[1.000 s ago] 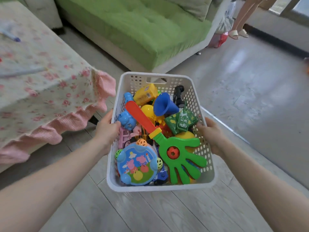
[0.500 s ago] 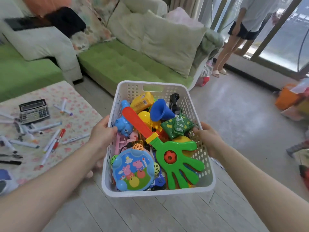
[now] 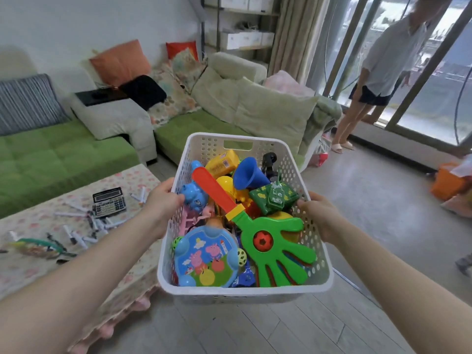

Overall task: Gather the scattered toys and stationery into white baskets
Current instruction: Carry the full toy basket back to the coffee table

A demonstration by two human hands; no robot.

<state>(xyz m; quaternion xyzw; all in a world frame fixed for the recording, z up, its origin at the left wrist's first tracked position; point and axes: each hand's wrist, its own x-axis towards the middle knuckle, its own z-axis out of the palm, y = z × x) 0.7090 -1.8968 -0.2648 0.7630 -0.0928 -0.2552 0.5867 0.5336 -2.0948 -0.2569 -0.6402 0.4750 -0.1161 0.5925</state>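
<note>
A white perforated basket (image 3: pixel 242 293) full of toys hangs in the air in front of me. My left hand (image 3: pixel 161 203) grips its left rim and my right hand (image 3: pixel 320 215) grips its right rim. Inside lie a green hand-shaped clapper with an orange handle (image 3: pixel 270 241), a round blue cartoon tambourine (image 3: pixel 207 256), a green toy tank (image 3: pixel 274 196), a blue horn (image 3: pixel 247 173) and a blue animal figure (image 3: pixel 192 195). On the low table (image 3: pixel 25 264) to the left lie a calculator (image 3: pixel 109 201) and several scattered marker pens (image 3: pixel 76 233).
A green corner sofa (image 3: pixel 63 154) with cushions stands behind the floral-clothed table. Another person (image 3: pixel 378 72) stands by the glass doors at the back right. An orange bag and other things (image 3: pixel 449 182) sit on the floor at the right edge.
My view has tilted up from the floor to the room, bringing the table's stationery and the sofa into sight. The basket has risen with both hands still gripping its rims.
</note>
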